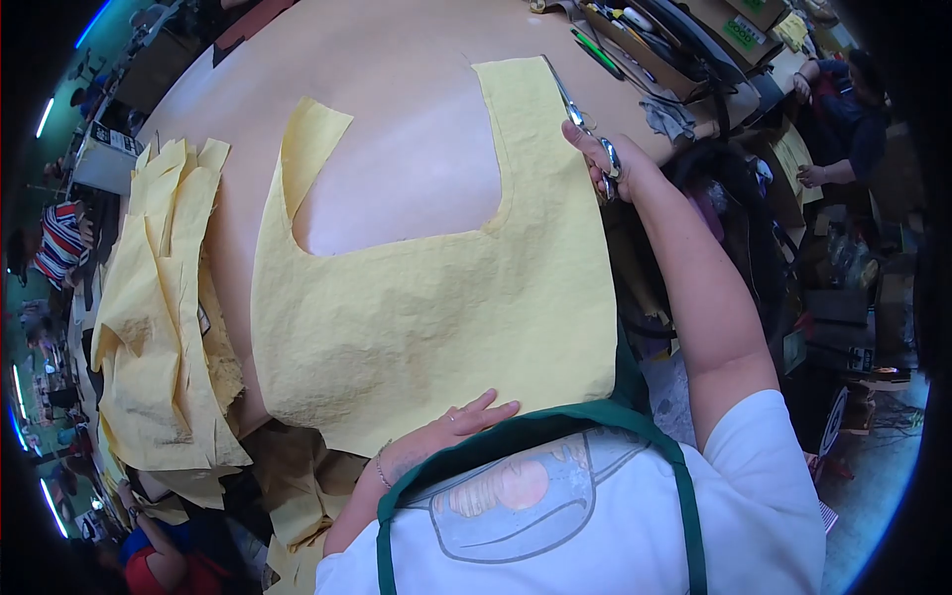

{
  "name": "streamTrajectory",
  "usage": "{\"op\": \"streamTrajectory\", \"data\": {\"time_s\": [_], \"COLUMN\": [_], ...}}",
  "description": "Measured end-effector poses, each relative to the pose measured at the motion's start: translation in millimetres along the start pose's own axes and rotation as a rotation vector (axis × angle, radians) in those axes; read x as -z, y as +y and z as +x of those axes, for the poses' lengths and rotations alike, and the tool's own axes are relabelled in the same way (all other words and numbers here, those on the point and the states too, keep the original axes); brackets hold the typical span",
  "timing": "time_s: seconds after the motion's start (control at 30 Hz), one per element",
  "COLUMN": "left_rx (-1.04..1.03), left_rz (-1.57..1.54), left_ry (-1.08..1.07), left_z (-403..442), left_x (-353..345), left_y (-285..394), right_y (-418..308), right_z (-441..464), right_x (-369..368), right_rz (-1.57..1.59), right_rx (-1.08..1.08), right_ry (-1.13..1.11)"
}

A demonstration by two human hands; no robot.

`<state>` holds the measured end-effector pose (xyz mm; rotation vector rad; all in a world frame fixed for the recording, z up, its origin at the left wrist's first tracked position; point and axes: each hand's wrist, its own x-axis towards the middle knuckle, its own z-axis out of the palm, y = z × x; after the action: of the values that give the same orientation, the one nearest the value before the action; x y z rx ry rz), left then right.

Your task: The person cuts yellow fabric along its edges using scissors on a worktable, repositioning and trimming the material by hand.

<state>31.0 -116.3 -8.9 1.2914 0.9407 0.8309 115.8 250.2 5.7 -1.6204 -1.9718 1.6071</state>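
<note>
A yellow cloth piece (426, 307) with two upright straps and a wide U-shaped cutout lies on the table in front of me. Its left strap folds over at the top. My right hand (595, 157) grips metal scissors (613, 169) by the handles, and the blades run up along the outer edge of the right strap. Whether the blades are parted is hard to see. My left hand (466, 418) rests on the cloth's lower edge, close to my body, with its fingers stretched out and holding nothing.
A pile of yellow cloth pieces (159, 327) sits at the left, and more cloth (307, 486) hangs low beside me. At the back right are green pens (597, 55), a box of tools (635, 40) and a grey rag (669, 117). Other people work at both sides.
</note>
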Motion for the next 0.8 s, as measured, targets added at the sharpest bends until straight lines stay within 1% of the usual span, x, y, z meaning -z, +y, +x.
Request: {"op": "streamTrajectory", "data": {"time_s": [0.17, 0.23, 0.27, 0.33, 0.37, 0.47, 0.57, 0.67, 0.73, 0.77, 0.8], "left_rx": [0.014, 0.137, 0.202, 0.118, 0.076, 0.147, 0.201, 0.303, 0.254, 0.193, 0.142], "left_rz": [0.012, -0.004, -0.012, 0.015, 0.027, 0.037, -0.04, -0.055, 0.051, 0.155, 0.264], "left_ry": [-0.002, 0.012, 0.019, 0.018, 0.016, 0.026, 0.005, -0.01, 0.067, 0.179, 0.295], "left_z": [-4, 0, 1, -4, -6, -4, 0, 1, -10, -15, -21], "left_x": [-1, 2, 3, 1, 1, 2, 3, 3, 4, 10, 16], "left_y": [-10, 3, 9, 2, 0, 11, 7, -1, -24, -12, 0], "right_y": [4, -5, -8, -13, -12, -15, -23, -13, -4, 0, 10], "right_z": [9, 11, 12, 17, 23, 20, 10, 17, 12, 8, 5], "right_x": [2, 3, 4, 5, 1, 1, 4, 13, 20, 25, 33], "right_rz": [0.012, 0.019, 0.038, 0.076, 0.079, 0.071, 0.035, 0.062, 0.138, 0.174, 0.154], "right_rx": [-0.024, -0.042, -0.046, -0.061, -0.072, -0.083, -0.13, -0.111, -0.144, -0.156, -0.131], "right_ry": [-0.011, -0.007, -0.044, -0.12, -0.078, -0.061, -0.071, -0.159, -0.06, -0.012, -0.012]}}
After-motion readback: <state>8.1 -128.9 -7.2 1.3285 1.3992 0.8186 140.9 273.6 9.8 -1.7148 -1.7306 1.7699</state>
